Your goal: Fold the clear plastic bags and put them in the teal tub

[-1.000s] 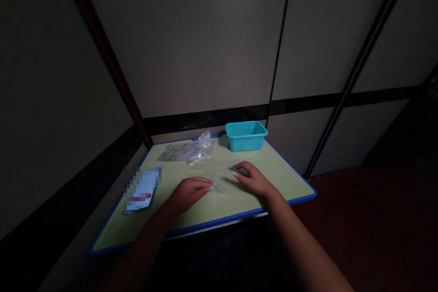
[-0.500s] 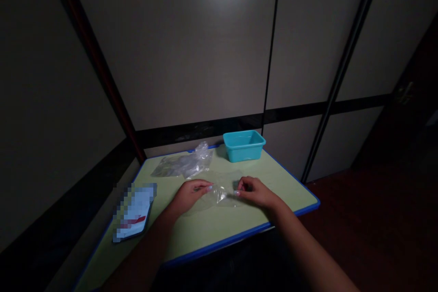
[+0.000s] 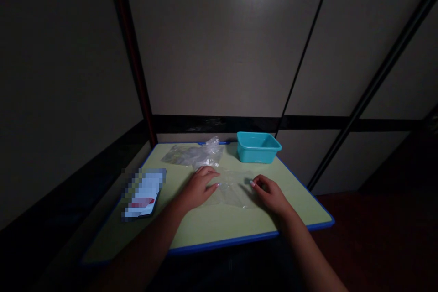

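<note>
A thin clear plastic bag [image 3: 234, 191] lies spread over the middle of the table. At its left side my left hand [image 3: 201, 189] rests with thumb and fingers apart, gripping nothing. My right hand [image 3: 270, 194] is at the opposite side, fingers curled and thumb against the index finger in a pinch on the bag's right edge. Because the film is so clear, its exact outline is hard to follow. Behind my left hand lies a crumpled, shiny plastic packet [image 3: 193, 154], its contents too dim to tell.
A turquoise plastic basket [image 3: 257, 155] stands at the table's back right. On the left lies a phone [image 3: 145, 196] with a lit, blurred screen. The pale green table [image 3: 226, 232] has a blue rim and stands against panelled cupboard doors [image 3: 219, 54].
My left hand has opened from a pinch and let go of the bag. The bag lies flatter and wider. My right hand stays at its right side. The view has turned slightly left.
</note>
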Demonstrator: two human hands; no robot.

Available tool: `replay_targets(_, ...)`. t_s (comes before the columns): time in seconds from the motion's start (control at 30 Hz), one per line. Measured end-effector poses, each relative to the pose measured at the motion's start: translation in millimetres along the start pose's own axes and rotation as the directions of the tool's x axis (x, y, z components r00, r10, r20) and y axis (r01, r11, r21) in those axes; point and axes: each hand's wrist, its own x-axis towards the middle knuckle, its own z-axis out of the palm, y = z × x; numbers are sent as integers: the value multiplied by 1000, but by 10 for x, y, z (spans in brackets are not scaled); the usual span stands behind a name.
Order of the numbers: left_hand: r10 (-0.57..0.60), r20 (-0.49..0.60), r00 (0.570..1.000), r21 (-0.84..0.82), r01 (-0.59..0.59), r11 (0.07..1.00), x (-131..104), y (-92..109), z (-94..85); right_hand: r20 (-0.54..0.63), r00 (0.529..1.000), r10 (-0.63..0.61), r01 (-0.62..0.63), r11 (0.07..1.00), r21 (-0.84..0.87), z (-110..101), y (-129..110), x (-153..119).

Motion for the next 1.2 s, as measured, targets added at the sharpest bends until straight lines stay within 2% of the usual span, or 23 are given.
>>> replay_targets(0.17,-116,-167,979,25,122,992,10,-64,-72,-255,967,4,-6,1000,-5,-42,44,26)
replay_targets(0.3,-223,-164,961,44,233,972,-3,-102,-75,-288,958,-3,5,1000,7,-54,70,39)
replay_targets(0.4,-225,-72,972,62,229,971,-25,-78,-32,-269,963,7,-4,1000,10,-48,66,37)
replay_targets(0.5,-99,39,994,113,94,989,-35,13,14,-254,967,13,-11,1000,10,-42,45,32)
replay_targets(0.6,2,144,990,176,-27,984,-32,143,51,-255,967,7,-7,1000,1,-38,29,31)
replay_targets(0.67,50,269,962,151,-93,984,-34,219,82,-258,966,6,-8,1000,-8,-37,25,31)
replay_targets(0.77,88,456,885,93,-145,985,-58,291,148,-248,969,3,-9,1000,-20,-39,22,28)
replay_targets(0.83,72,527,847,92,-140,986,-84,316,193,-236,972,1,-6,1000,-20,-41,20,24)
replay_targets(0.93,49,566,823,101,-128,987,-112,343,232,-223,975,4,-7,1000,-16,-42,20,24)
replay_targets(1.0,59,563,824,96,-136,986,-106,344,228,-215,977,12,-17,1000,-20,-39,29,26)
replay_targets(1.07,69,529,846,106,-147,983,-76,309,200,-204,979,17,-24,999,-34,-30,43,26)
replay_targets(1.13,39,445,895,160,-122,980,-31,222,158,-197,980,0,-13,998,-61,-17,47,26)
replay_targets(1.2,-54,324,945,247,-29,968,9,92,119,-187,982,-31,13,995,-99,-2,18,37)
